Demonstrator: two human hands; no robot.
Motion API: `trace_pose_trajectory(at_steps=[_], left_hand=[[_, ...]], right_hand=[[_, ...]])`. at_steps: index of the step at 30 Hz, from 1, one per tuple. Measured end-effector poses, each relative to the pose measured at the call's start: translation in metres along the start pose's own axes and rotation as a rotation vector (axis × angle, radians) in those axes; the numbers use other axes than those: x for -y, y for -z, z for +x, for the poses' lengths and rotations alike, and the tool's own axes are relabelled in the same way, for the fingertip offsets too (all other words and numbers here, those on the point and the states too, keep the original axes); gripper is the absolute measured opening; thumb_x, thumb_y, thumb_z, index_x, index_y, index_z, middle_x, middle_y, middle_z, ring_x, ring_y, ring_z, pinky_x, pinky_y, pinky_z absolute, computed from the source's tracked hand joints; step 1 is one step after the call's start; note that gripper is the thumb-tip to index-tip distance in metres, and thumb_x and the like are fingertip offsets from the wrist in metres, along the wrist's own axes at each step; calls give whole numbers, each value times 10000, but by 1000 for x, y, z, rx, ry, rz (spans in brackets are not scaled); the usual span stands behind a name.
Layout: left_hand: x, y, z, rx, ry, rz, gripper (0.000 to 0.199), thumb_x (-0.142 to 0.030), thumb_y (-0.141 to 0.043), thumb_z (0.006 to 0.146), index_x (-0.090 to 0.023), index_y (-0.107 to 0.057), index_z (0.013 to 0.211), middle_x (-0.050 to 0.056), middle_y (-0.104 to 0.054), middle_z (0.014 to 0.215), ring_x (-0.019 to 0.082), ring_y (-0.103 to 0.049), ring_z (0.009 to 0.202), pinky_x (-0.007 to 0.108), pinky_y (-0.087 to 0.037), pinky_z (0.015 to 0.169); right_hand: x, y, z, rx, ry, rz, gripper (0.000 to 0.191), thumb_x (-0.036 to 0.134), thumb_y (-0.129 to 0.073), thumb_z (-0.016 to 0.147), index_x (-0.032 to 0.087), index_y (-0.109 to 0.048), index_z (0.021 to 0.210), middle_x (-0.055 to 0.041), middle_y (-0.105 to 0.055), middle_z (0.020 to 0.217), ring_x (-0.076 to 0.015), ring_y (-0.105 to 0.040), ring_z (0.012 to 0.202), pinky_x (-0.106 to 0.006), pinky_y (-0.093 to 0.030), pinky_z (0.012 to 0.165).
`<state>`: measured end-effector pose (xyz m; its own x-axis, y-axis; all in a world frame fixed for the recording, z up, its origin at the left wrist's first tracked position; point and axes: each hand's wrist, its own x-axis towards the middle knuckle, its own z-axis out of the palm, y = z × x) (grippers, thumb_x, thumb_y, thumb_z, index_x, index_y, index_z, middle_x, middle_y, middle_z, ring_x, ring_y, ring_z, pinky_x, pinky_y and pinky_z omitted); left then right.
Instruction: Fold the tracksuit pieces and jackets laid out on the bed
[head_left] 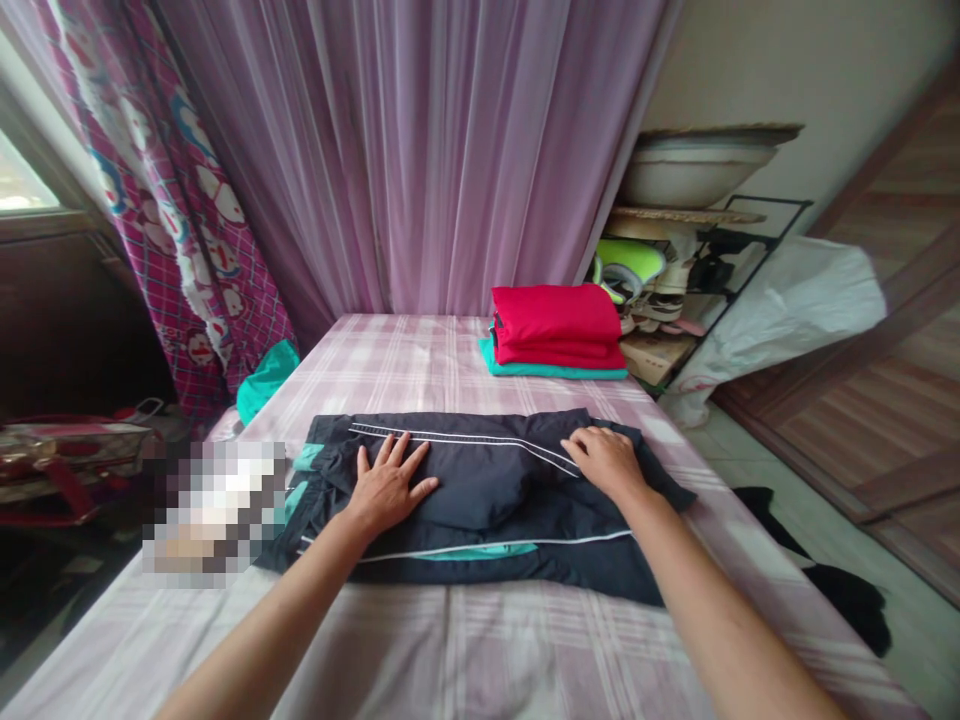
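Dark trousers [480, 500] with white piping and teal patches lie folded lengthwise across the checked tablecloth [420, 370]. My left hand [390, 485] rests flat on the left part of the trousers, its fingers spread. Over at the right part, my right hand [604, 458] has its fingers bent down onto the cloth by the white piping, closed on the fabric's upper edge. Part of the trousers' right end is hidden behind my right forearm.
A folded red garment [556, 325] sits on a teal one [607, 374] at the table's far right. Left of the trousers is a pixelated patch. Teal cloth [266, 380] hangs at the left edge. Behind are purple curtains [450, 150]; a shoe rack [750, 300] stands right.
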<state>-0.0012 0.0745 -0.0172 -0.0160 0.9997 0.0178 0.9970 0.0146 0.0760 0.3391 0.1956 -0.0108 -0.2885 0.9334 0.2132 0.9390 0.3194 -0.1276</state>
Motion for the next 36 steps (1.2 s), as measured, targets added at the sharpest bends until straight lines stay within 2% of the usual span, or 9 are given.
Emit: trace_pose_trajectory(at_steps=[4,6,11,13,17,22,28,32,36], left_hand=[[0,-6,-3,29,14,-5,682,-665,-380,919,-338,-348,1517,114,-271,1623,386,-209,1489,756,-137,1100],[-2,-5,-3,30,21,-10,691,-675,-385,911,-343,-347,1516,114,-272,1623,389,-211,1488,765,-128,1095],[-3,-2,-4,53,33,-35,694,-683,-371,911,-353,-332,1520,100,-249,1631,395,-199,1490,805,-116,1063],[-3,-3,-4,55,29,-38,700,-687,-375,906,-355,-327,1521,96,-250,1632,394,-202,1490,804,-129,1061],[-3,-5,-4,38,24,-37,709,-692,-384,899,-351,-335,1520,103,-257,1628,400,-205,1487,801,-131,1062],[-3,-6,-3,23,24,-40,710,-685,-400,898,-341,-351,1517,118,-271,1622,406,-211,1482,780,-138,1073],[-2,-6,-2,49,26,-52,695,-666,-411,900,-345,-355,1514,105,-265,1626,400,-213,1484,785,-155,1068],[13,8,7,98,13,-108,523,-550,-388,947,-354,-502,1418,61,-404,1568,338,-356,1436,662,-320,1081],[54,33,23,15,81,-80,422,-401,-356,963,-268,-652,1233,83,-682,1271,266,-630,1164,423,-473,993]], right_hand=[[46,16,10,-205,114,156,397,345,-371,965,190,-659,1190,-134,-701,1189,-266,-611,1113,-387,-414,969],[76,17,11,-204,249,194,472,379,-350,981,186,-574,1349,-133,-598,1380,-269,-516,1280,-416,-337,1089],[105,-12,-6,191,273,66,561,498,-320,993,281,-410,1502,-84,-350,1589,-273,-288,1467,-567,-146,1182],[98,-25,-11,279,232,44,586,518,-297,995,271,-378,1521,-91,-325,1599,-259,-265,1479,-560,-152,1186],[77,-30,-12,273,205,26,595,531,-266,997,280,-365,1527,-95,-317,1602,-246,-245,1487,-559,-138,1189],[53,-29,-7,296,16,-31,606,534,-264,992,282,-336,1539,-79,-246,1630,-261,-197,1501,-594,-120,1184],[28,-27,-3,204,-24,69,527,444,-268,995,276,-500,1438,-71,-437,1541,-220,-353,1434,-487,-265,1164],[0,-9,5,27,-355,17,618,552,-329,949,220,-486,1445,-177,-436,1516,-347,-381,1397,-626,-312,1077],[-26,-1,14,120,-637,48,914,763,-377,830,164,-370,1520,-269,-390,1511,-463,-395,1355,-693,-357,985]])
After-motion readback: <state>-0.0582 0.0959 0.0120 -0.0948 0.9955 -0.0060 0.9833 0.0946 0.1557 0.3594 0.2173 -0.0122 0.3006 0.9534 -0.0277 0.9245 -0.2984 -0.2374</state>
